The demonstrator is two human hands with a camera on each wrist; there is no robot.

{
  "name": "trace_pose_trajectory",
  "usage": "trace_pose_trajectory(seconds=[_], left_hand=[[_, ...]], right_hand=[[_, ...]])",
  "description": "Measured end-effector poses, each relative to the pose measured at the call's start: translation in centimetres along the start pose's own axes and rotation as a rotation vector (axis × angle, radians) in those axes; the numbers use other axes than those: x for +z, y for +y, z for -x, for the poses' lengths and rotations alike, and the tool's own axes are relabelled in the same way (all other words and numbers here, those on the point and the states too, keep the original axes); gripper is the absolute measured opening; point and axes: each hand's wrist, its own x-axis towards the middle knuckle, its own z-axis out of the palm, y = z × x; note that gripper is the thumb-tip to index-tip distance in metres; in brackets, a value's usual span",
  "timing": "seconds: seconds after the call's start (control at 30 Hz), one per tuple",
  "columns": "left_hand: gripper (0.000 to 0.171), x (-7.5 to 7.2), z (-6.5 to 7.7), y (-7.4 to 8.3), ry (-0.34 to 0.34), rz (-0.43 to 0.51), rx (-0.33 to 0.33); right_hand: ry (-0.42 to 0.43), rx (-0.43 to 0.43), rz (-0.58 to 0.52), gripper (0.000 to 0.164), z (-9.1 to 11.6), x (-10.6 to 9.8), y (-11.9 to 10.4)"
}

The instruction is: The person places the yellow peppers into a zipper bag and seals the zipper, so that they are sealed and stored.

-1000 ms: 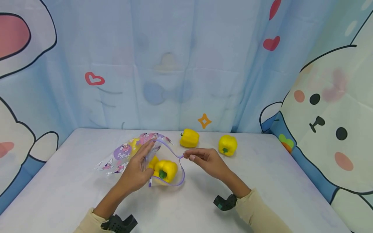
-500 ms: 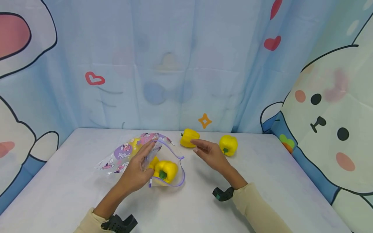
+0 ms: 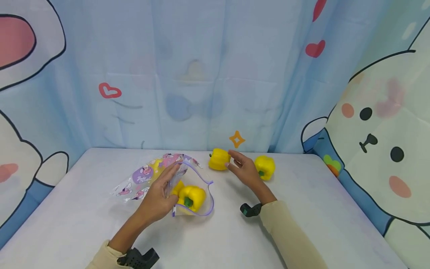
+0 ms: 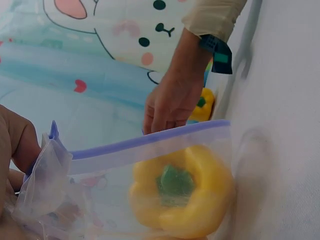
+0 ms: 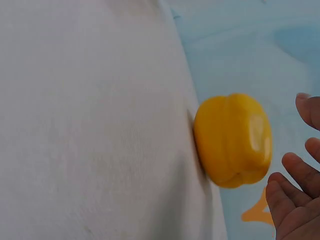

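My left hand (image 3: 160, 198) grips a clear zip bag (image 4: 105, 185) by the side of its mouth. The bag has a purple zip rim and cartoon print, and its mouth gapes toward the right. Inside lies a yellow bell pepper (image 3: 192, 198) with a green stem, and part of another yellow one (image 3: 177, 187) shows behind it. My right hand (image 3: 246, 170) is at the back of the table, fingers spread and holding nothing. Just left of its fingertips sits a loose yellow bell pepper (image 5: 232, 140). Another yellow bell pepper (image 3: 265, 167) stands right behind that hand.
The white table (image 3: 84, 216) ends at the back against a light blue cartoon curtain (image 3: 188, 74). A black wrist camera (image 3: 138, 258) is strapped at the left sleeve, and another wrist camera (image 3: 251, 210) at the right.
My right hand has let go of the bag's purple rim and moved back and right to the loose pepper at the rear. The left hand and bag have stayed in place.
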Motion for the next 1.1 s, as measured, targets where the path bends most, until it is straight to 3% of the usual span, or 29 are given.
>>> trace_pose_trajectory(seconds=[0.3,0.47,0.77,1.1], left_hand=[[0.08,0.0,-0.1,-0.1,0.004,0.003,0.011],[0.08,0.0,-0.1,-0.1,0.006,-0.004,0.005],[0.08,0.0,-0.2,-0.1,0.009,-0.012,-0.012],[0.081,0.0,-0.1,-0.2,0.014,-0.023,-0.03]], right_hand=[[-0.091,0.146,0.076,0.08,-1.8,0.6,1.6],[-0.119,0.172,0.084,0.087,-2.4,1.1,1.8],[-0.143,0.162,0.029,0.078,-2.7,1.5,2.0],[-0.093,0.198,0.088,0.067,-2.7,1.6,2.0]])
